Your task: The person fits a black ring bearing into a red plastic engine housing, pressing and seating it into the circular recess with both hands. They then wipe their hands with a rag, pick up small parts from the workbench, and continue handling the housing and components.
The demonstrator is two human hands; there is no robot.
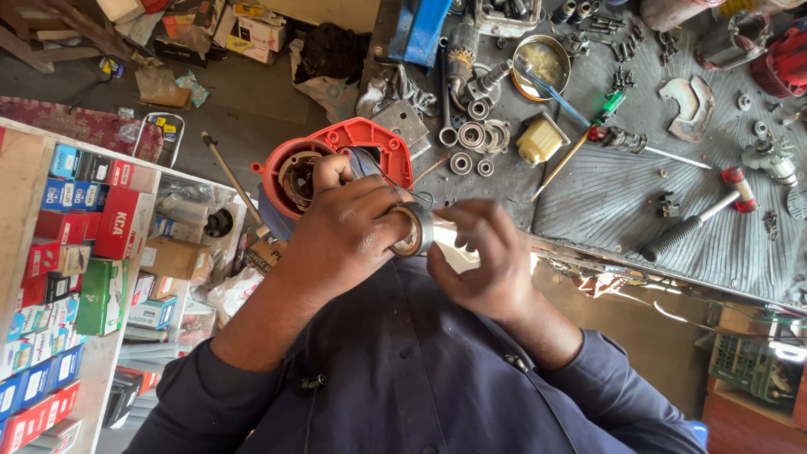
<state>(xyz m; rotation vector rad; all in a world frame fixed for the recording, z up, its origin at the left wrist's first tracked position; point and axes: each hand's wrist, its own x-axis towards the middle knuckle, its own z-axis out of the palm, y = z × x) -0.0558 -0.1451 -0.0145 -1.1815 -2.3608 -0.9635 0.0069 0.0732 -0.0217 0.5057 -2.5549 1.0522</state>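
My left hand (pixel 340 231) is closed around a grey roll of tape (pixel 414 229). Its thumb presses on the dark wires (pixel 370 164) that come out of a red round motor housing (pixel 370 134). The housing sits just beyond this hand, its open bore (pixel 296 178) facing me. My right hand (pixel 481 256) is against the roll from the right and pinches a pale strip of tape (pixel 447 238) pulled off it. Both hands are close in front of my dark blue shirt (pixel 403 370).
A workbench with a ribbed grey mat (pixel 639 185) holds several bearings (pixel 471 139), a metal bowl (pixel 542 60), screwdrivers (pixel 588 126), a red-headed hammer (pixel 698 217) and a yellow-white block (pixel 540 139). A shelf of coloured boxes (pixel 76 252) stands on the left.
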